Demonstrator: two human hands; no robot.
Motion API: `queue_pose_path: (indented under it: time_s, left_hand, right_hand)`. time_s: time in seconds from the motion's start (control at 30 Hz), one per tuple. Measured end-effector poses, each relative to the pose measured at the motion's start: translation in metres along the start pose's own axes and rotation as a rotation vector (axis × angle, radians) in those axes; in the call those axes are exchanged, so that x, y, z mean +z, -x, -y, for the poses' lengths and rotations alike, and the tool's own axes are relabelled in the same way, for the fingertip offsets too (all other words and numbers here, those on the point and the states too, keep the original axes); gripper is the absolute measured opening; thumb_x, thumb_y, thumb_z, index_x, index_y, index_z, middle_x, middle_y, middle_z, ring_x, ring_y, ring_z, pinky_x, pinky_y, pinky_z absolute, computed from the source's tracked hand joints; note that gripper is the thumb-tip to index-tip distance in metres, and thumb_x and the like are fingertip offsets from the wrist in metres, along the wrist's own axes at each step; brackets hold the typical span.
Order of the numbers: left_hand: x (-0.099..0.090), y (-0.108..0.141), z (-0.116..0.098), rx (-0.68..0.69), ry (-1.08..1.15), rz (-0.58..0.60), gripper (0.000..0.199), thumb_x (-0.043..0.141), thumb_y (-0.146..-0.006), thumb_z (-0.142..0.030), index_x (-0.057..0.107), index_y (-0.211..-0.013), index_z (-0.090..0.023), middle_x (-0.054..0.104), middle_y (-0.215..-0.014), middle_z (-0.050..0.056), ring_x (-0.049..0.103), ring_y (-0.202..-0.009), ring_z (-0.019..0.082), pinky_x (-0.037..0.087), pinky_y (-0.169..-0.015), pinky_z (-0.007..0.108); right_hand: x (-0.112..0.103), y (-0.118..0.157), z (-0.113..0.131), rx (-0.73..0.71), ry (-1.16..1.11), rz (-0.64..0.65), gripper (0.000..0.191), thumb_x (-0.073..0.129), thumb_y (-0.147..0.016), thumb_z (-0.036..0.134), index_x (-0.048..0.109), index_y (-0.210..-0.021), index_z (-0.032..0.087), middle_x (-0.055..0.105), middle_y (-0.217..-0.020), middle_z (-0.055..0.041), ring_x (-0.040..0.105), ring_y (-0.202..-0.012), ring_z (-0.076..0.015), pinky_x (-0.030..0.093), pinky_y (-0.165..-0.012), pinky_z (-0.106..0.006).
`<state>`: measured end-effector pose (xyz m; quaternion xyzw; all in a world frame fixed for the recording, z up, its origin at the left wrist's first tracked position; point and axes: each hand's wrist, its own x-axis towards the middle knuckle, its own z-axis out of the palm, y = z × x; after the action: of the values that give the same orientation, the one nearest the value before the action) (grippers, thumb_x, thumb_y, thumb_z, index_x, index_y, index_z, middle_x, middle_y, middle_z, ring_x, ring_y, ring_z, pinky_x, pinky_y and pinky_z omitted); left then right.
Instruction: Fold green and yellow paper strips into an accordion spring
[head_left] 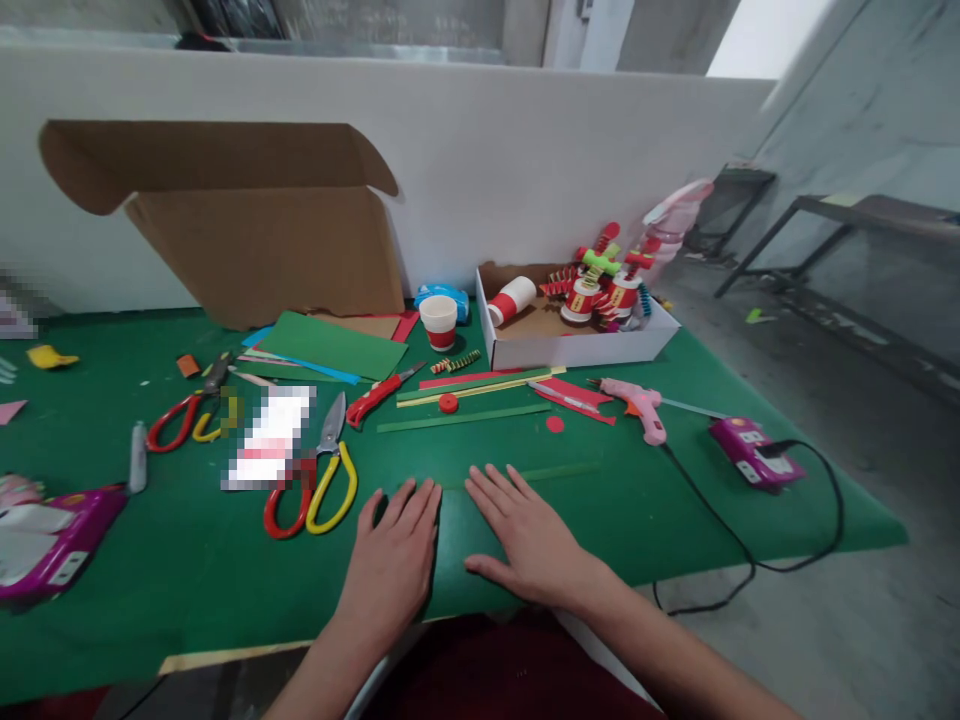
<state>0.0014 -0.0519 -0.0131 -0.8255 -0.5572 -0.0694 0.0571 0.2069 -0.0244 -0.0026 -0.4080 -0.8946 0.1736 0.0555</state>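
Both hands lie flat on the green table covering (247,575), palms down with fingers stretched out. My left hand (397,550) rests right of the scissors with red and yellow handles (330,460). My right hand (529,535) is a little apart from it, thumb pointing left. A thin green paper strip (562,473) runs from the left fingertips past the right fingertips; whether the fingers press on it I cannot tell. Beyond the hands lie another green strip (465,418), a yellow strip (435,397), a red round piece (448,403) and a red paper disc (555,425).
A pink glue gun (637,402) with a cable is at right, near a purple power box (750,455). Behind stand a white cardboard box (577,350) of cup figures and a paper cup (439,325). A red-handled knife (375,400) and green paper (330,345) lie left of centre.
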Motion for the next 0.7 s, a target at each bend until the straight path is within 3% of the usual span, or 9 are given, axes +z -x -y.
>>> queue_pose_path:
  time_s: [0.2,0.43,0.7]
  left_hand:
    - [0.001,-0.001,-0.001,-0.016,-0.008,-0.01,0.044,0.032,-0.094,-0.017,0.061,-0.127,-0.021,0.06,-0.133,0.007,0.054,-0.123,0.025,0.033,-0.104,0.048]
    - [0.004,-0.001,0.001,0.0,-0.031,-0.03,0.044,0.032,-0.094,-0.019,0.061,-0.127,-0.021,0.061,-0.131,0.006,0.055,-0.121,0.024,0.033,-0.103,0.045]
    - [0.006,-0.001,0.002,0.001,0.002,-0.069,0.043,0.03,-0.095,-0.021,0.061,-0.125,-0.021,0.062,-0.13,0.004,0.056,-0.119,0.024,0.032,-0.101,0.046]
  right_hand:
    - [-0.015,0.032,-0.033,0.03,0.067,0.022,0.073,0.036,-0.093,0.06,0.028,-0.15,0.015,0.028,-0.155,-0.0092,0.024,-0.145,-0.026,0.022,-0.119,-0.048]
    - [-0.013,0.056,-0.066,0.008,0.147,-0.059,0.07,0.039,-0.095,0.052,0.012,-0.153,0.024,0.028,-0.156,-0.0057,0.025,-0.144,-0.0248,0.025,-0.117,-0.048]
    - [-0.012,0.081,-0.092,0.102,0.255,-0.113,0.069,0.037,-0.096,0.049,0.006,-0.153,0.026,0.029,-0.156,-0.004,0.03,-0.143,-0.0234,0.028,-0.115,-0.046]
